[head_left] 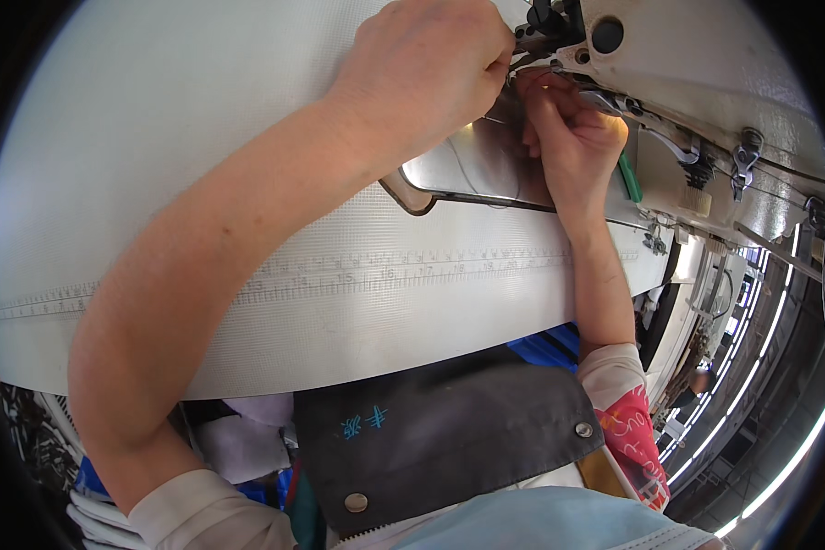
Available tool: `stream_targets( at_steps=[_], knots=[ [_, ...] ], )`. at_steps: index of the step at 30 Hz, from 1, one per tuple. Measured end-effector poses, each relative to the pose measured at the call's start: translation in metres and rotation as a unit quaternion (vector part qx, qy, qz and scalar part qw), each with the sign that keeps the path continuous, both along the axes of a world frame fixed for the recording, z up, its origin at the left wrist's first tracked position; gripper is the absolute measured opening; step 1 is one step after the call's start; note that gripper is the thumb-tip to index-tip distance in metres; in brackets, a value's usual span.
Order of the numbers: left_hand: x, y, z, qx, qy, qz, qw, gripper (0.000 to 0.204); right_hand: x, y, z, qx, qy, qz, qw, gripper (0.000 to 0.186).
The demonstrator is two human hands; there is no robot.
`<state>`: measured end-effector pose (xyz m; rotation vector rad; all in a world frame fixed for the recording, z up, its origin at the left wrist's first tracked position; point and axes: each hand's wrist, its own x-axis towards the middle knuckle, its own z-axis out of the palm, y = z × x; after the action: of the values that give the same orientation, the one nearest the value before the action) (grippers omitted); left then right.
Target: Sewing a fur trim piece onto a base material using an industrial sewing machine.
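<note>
Both hands are up at the needle end of a white sewing machine (706, 64). My left hand (431, 55) is curled closed on the left side of the presser foot area (536, 46); its fingertips are turned away, so what they hold is hidden. On the other side, my right hand (573, 133) has its thumb and fingers pinched together just below the machine head. Whatever lies in that pinch is too small to make out. Beneath the hands is a shiny metal bed plate (477, 170), with a thin line like loose thread across it.
A green-handled tool (630, 178) lies beside my right wrist. The white table (183, 101) has a printed ruler strip (385, 275) near its front edge. Below that edge hang a dark flap with snap buttons (449, 431) and pale cloth (243, 445).
</note>
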<state>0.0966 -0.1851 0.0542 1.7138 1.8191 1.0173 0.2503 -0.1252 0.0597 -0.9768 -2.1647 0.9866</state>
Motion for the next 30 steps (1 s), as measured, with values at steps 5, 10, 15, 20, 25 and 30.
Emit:
stream_targets(
  at_steps=[5, 10, 15, 20, 25, 30],
  knots=[
    [0.001, 0.002, 0.001, -0.022, -0.018, -0.001, 1.000, 0.015, 0.002, 0.004, -0.004, 0.018, -0.013, -0.007, 1.000, 0.010],
    [0.005, -0.003, -0.009, 0.088, -0.046, 0.060, 0.993, 0.016, 0.004, 0.005, -0.001, -0.003, 0.018, 0.004, 1.000, 0.011],
    [0.005, -0.001, -0.011, 0.083, -0.050, 0.057, 0.994, 0.016, 0.004, 0.006, -0.001, 0.004, -0.001, 0.019, 1.000, 0.012],
    [0.000, 0.000, 0.001, -0.009, -0.031, -0.007, 0.999, 0.015, 0.002, 0.002, 0.000, -0.015, -0.002, 0.012, 1.000, 0.010],
    [0.001, -0.001, 0.005, -0.018, -0.049, 0.000, 0.999, 0.015, 0.004, 0.005, -0.005, 0.006, 0.013, -0.001, 1.000, 0.009],
    [0.000, -0.003, 0.004, 0.018, -0.046, 0.015, 0.999, 0.016, 0.010, 0.002, -0.001, 0.013, 0.003, -0.022, 1.000, 0.008]
  ],
)
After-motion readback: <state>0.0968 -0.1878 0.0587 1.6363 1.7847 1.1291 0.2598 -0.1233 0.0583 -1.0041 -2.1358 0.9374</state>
